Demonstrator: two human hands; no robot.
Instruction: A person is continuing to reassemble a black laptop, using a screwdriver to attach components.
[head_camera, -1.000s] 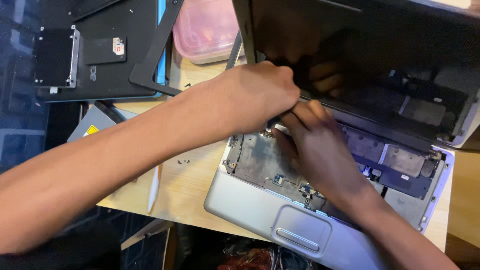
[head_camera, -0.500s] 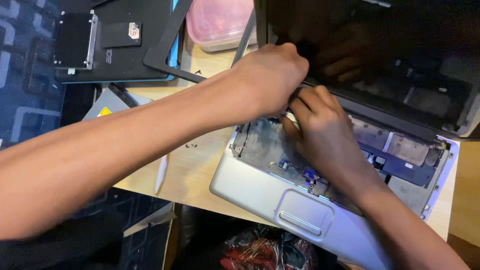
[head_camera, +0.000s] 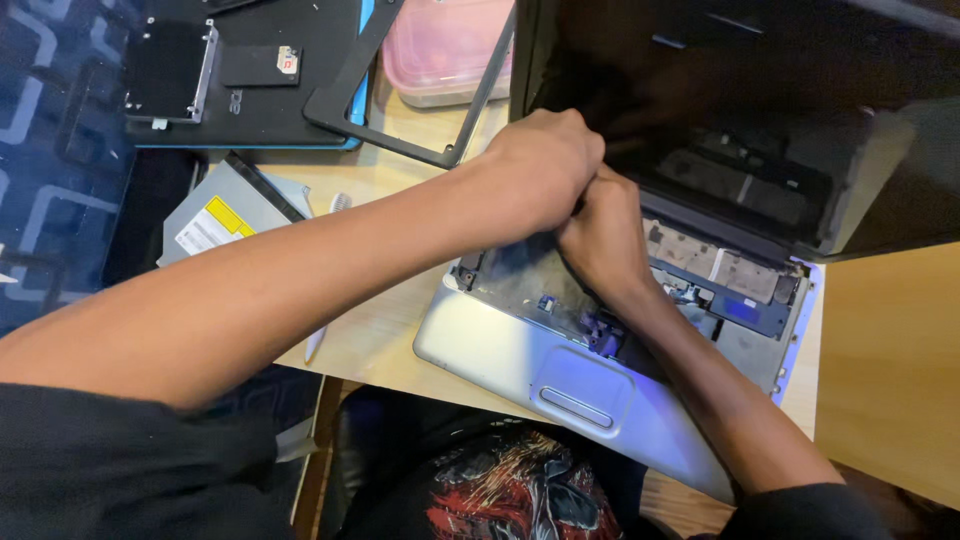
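Laptop (head_camera: 560, 350) lies opened up on the desk (head_camera: 890, 350); left hand (head_camera: 545, 170) fisted, right hand (head_camera: 600, 240) curled, both pressed together just above its bared base, grip contents hidden.

Pretty cramped up top: tilted dark screen (head_camera: 800, 120) hanging right over both fists. Pink tub (head_camera: 450, 50) and black bezel frame (head_camera: 400, 110) blocking the far-left side. Bare tabletop (head_camera: 890, 350) open on the right.
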